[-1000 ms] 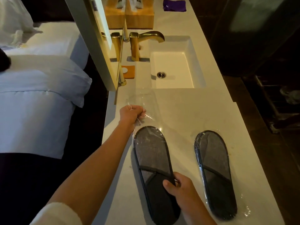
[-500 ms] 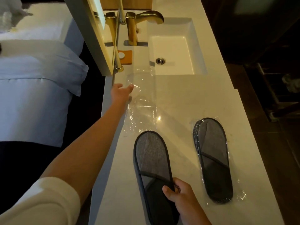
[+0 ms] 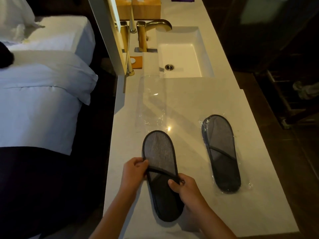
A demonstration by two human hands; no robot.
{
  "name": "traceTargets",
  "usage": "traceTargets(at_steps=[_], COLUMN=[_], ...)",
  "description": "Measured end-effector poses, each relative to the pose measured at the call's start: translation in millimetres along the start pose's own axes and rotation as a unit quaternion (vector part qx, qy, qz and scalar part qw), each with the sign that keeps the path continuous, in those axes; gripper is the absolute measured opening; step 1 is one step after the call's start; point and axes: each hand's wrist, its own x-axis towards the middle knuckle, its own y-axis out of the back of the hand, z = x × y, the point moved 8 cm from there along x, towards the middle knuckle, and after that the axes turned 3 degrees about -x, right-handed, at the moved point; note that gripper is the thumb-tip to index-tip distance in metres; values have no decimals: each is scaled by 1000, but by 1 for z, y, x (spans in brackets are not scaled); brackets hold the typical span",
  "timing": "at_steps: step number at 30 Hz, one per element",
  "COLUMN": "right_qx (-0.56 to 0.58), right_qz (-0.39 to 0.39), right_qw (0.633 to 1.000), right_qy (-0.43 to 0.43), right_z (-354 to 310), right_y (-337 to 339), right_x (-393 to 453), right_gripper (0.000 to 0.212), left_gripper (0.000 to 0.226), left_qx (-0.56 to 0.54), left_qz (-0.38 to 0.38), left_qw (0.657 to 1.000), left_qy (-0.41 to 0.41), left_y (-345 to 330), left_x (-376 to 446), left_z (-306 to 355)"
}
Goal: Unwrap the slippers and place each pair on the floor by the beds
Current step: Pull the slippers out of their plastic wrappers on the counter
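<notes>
An unwrapped grey slipper pair [image 3: 159,152], stacked flat, lies on the white counter [image 3: 198,104] in front of me. My left hand [image 3: 133,171] grips its left edge at the strap. My right hand [image 3: 183,188] grips the right edge at the strap. A second grey slipper pair [image 3: 221,152], still in clear plastic, lies to the right on the counter. The empty clear wrapper [image 3: 151,100] lies flat beyond the held slippers, near the sink.
A white sink [image 3: 179,61] with a gold tap [image 3: 151,30] is set at the counter's far end. An orange coaster [image 3: 137,62] sits by a mirror frame [image 3: 107,31]. A bed with white linen [image 3: 38,94] stands to the left, across a dark floor gap.
My left hand let go of the clear wrapper near the sink and came back to the unwrapped slippers' left edge. My right hand kept its hold on them.
</notes>
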Motion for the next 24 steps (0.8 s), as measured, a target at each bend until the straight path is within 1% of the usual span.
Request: traceTargets(at_steps=[2,3,4,5,6,7,8,13,18,20,21,23,24], right_qx=[-94,-169,-257,-342,-404,-439,-457,-465,-451,-418,-384,-286,-234], right_qz=[23,36,51,63,73,77,78,92,91,80,84,121,151], right_qw=[994,983,962,934,908,891,881,871,876,892,907,937,945], right_qy=[51,65,74,78,84,88,93,129,146,153,152,161,171], right_z=[-5,-7,-9,-12,-13,-15,-15,-16,-18,-18,-20,-27,-32], right_y=[1,1,1,0,0,-1,-1,2,3,4,8,30,47], right_x=[-3,-5,-8,-10,-10,-11,-10,-13,-16,-18,-20,-25,-29], right_gripper=[21,26,32,37,41,44,46,47,45,36,31,28,27], left_gripper=[7,7,7,8,9,8,8,8,12,9,9,13,15], left_qx=[10,23,53,95,139,172,191,259,287,280,278,281,280], left_qz=[3,11,24,41,57,69,73,81,87,77,75,90,99], left_qw=[1000,1000,998,994,987,979,974,956,947,951,952,949,946], left_qy=[-7,-14,-25,-43,-62,-83,-96,-110,-114,-107,-100,-111,-134], left_y=[0,1,3,5,6,6,5,2,5,5,7,13,17], left_x=[-6,-6,-6,-5,-4,-6,-7,-12,-7,-3,-1,0,-3], left_z=[0,0,2,4,8,14,18,25,21,20,18,21,28])
